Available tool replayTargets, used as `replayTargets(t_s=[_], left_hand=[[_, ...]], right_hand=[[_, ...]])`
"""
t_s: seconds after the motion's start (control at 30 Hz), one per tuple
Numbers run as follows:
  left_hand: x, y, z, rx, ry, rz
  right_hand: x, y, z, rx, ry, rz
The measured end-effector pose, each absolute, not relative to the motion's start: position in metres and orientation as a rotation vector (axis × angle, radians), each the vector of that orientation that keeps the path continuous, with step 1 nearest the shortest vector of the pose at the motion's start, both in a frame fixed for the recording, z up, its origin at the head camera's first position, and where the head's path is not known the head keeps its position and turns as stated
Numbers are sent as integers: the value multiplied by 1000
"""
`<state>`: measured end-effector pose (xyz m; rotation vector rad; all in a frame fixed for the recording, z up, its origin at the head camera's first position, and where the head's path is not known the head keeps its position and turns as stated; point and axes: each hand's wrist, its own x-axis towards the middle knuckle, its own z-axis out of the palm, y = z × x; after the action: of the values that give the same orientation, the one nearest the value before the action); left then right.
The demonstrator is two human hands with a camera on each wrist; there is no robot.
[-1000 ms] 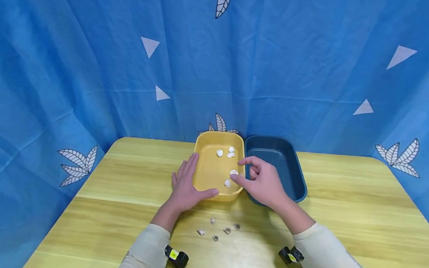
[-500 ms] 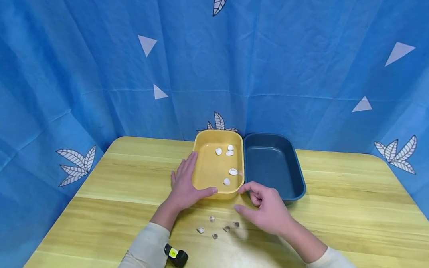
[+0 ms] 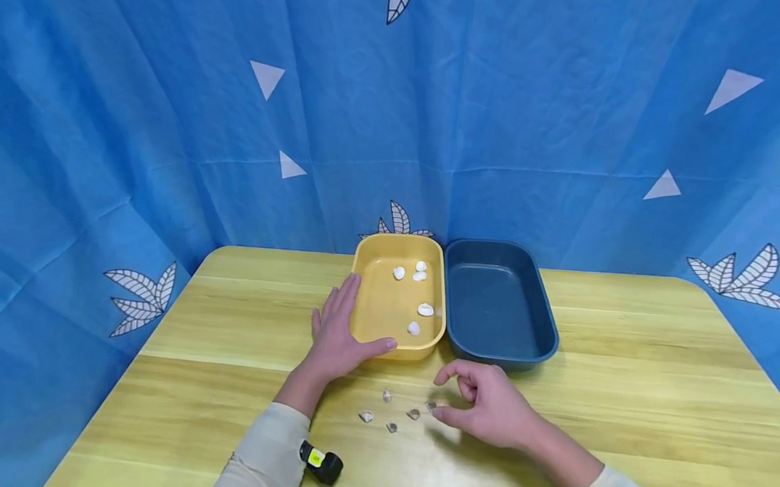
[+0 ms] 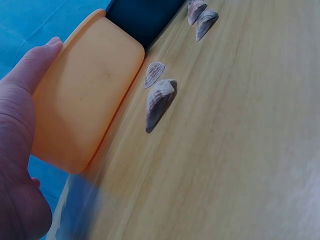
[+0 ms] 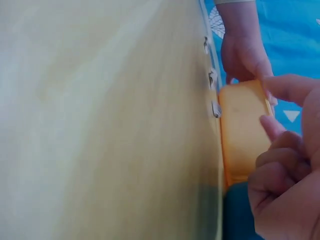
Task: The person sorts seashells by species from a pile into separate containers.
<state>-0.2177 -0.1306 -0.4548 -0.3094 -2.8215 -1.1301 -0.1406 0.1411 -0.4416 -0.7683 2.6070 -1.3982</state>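
Note:
My left hand (image 3: 336,343) rests against the left side of a yellow plastic tray (image 3: 385,349), fingers straight and spread, thumb over the front rim. Several white seashells (image 3: 425,310) lie inside. My right hand (image 3: 497,404) hovers low over the table in front of the trays, thumb and index finger apart, the other fingers curled in, nothing between them. Its thumb tip is right beside a small dark seashell (image 3: 431,405). More grey-brown shells, among them a ridged one (image 4: 161,102), lie scattered on the wood nearby.
A dark blue tray (image 3: 501,306) stands against the yellow tray's right side. Both are near the back of the wooden table (image 3: 652,371), before a blue curtain (image 3: 532,133). A black wrist camera (image 3: 321,464) sits on the left sleeve.
My right hand has come back from over the yellow tray down to the loose shells, leaving a white shell in the tray. The left hand has stayed on the tray.

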Motion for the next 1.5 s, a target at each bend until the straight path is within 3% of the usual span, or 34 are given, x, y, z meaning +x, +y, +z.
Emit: replayTargets(t_s=[0.6, 1.5], left_hand=[[-218, -132, -457, -318, -2812, -1146], [-219, -134, -458, -347, -2799, -1124]], right_hand=[[-140, 141, -459, -781, 2604, -1161], [-144, 134, -457, -809, 2562, -1158]])
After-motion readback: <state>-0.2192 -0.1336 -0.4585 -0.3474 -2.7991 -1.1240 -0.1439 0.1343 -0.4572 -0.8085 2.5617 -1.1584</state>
